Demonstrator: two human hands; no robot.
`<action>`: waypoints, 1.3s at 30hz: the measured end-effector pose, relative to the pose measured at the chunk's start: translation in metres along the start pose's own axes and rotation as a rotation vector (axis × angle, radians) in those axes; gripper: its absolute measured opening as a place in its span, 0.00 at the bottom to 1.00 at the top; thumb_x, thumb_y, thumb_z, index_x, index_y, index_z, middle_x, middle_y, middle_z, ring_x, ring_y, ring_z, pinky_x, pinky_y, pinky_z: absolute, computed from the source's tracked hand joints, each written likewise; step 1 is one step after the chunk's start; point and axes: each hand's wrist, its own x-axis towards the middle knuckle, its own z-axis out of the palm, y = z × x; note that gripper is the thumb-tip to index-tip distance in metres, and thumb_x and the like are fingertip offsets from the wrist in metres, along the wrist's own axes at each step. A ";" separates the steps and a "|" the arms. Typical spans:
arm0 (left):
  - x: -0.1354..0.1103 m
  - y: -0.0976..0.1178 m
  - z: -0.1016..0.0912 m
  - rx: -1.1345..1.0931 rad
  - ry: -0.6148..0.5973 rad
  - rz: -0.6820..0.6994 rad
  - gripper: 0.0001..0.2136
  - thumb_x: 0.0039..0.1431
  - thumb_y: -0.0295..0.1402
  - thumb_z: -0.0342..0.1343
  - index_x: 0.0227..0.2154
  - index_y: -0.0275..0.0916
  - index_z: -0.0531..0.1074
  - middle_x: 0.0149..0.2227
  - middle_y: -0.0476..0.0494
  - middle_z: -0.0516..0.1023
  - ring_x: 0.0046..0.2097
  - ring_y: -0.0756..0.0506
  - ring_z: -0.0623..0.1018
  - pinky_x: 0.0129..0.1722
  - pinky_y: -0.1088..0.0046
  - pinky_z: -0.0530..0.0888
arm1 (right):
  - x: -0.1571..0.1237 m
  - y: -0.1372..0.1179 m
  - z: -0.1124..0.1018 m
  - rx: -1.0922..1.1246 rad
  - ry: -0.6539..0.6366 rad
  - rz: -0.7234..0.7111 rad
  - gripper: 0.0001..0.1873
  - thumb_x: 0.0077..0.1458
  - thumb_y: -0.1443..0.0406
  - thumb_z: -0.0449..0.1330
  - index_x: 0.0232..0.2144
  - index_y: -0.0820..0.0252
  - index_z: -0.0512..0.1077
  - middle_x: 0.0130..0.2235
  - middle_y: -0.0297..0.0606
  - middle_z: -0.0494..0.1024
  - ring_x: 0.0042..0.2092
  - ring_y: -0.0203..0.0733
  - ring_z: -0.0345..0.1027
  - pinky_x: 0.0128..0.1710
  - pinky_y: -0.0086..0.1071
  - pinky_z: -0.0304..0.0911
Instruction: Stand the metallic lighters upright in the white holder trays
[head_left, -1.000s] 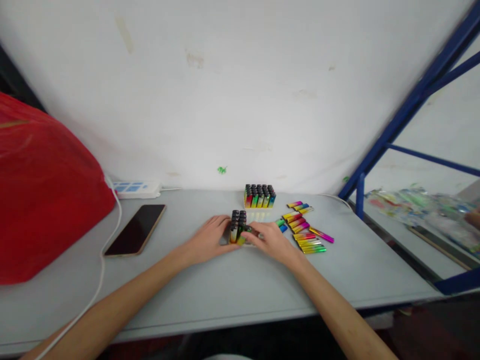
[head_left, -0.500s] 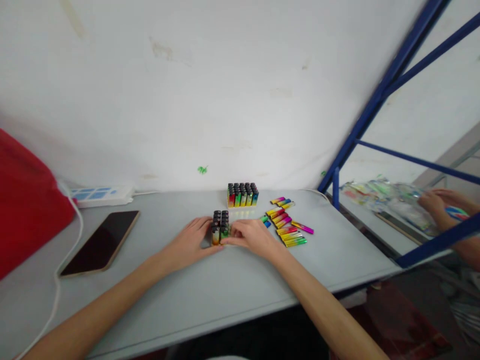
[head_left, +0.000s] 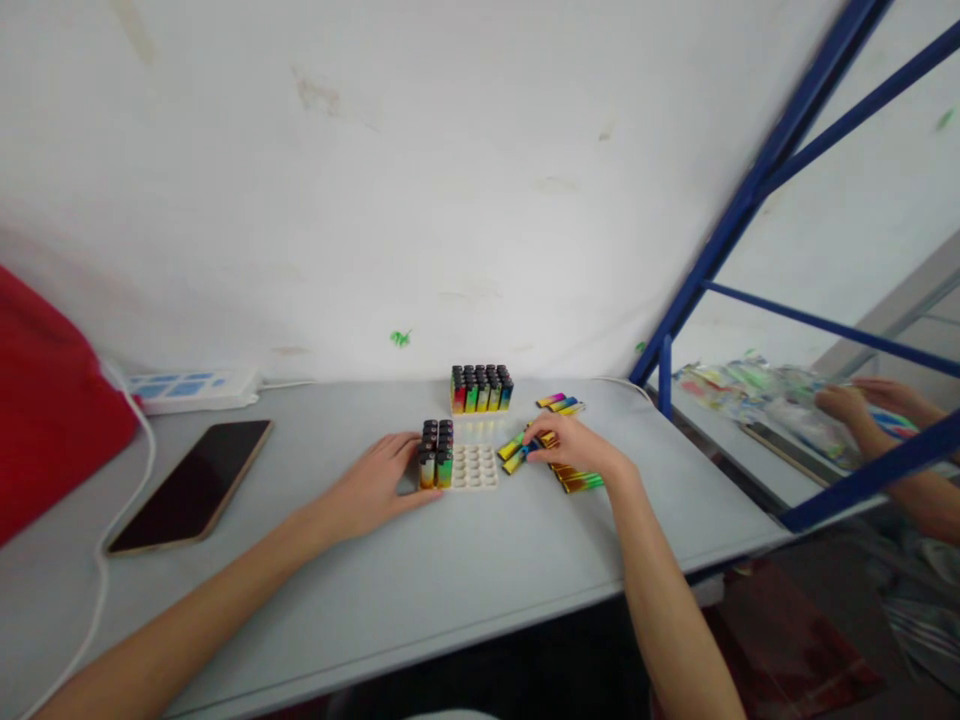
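Note:
A white tray [head_left: 475, 468] with round holes lies before me. Its left part carries two columns of upright lighters [head_left: 436, 455] with black tops and shiny coloured bodies. My left hand [head_left: 382, 472] grips the tray's left side, thumb along the front edge and fingers by the lighters. To the right, my right hand [head_left: 562, 445] reaches over loose lighters lying flat, its fingers pinched at a blue lighter [head_left: 532, 451]. Two green-yellow lighters [head_left: 513, 456] lie just left of those fingertips. More loose lighters [head_left: 576, 479] are partly hidden beneath the hand.
A full block of upright lighters [head_left: 481, 389] stands near the wall. At left lie a phone [head_left: 193, 487], a white power strip [head_left: 193, 388], a cable and a red bag [head_left: 56, 410]. Blue metal bars [head_left: 705, 265] rise at right, with another person's hands [head_left: 847, 403] beyond.
My right hand has left the tray and moved right to the loose lighters, uncovering the tray's right-hand holes. A green lighter stands at the tray's front. My left hand has stayed put.

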 end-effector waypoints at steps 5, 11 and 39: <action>0.000 0.004 -0.002 -0.017 0.003 -0.008 0.31 0.61 0.60 0.63 0.59 0.44 0.75 0.61 0.34 0.79 0.61 0.31 0.78 0.67 0.50 0.73 | 0.002 -0.008 0.004 -0.028 -0.053 -0.012 0.10 0.50 0.63 0.77 0.38 0.52 0.86 0.39 0.40 0.85 0.42 0.50 0.76 0.50 0.42 0.69; 0.000 0.003 -0.003 -0.058 -0.006 -0.016 0.32 0.60 0.60 0.63 0.58 0.42 0.76 0.62 0.33 0.78 0.63 0.30 0.77 0.67 0.48 0.73 | -0.001 -0.018 -0.002 0.109 0.093 0.015 0.13 0.63 0.54 0.67 0.43 0.54 0.85 0.38 0.39 0.85 0.36 0.45 0.74 0.38 0.36 0.68; -0.002 -0.002 -0.005 -0.087 -0.045 0.032 0.33 0.61 0.57 0.66 0.62 0.42 0.74 0.64 0.32 0.77 0.65 0.30 0.75 0.68 0.50 0.72 | 0.061 -0.064 0.092 0.785 0.180 0.281 0.42 0.56 0.24 0.49 0.20 0.54 0.58 0.19 0.26 0.51 0.21 0.32 0.42 0.21 0.30 0.40</action>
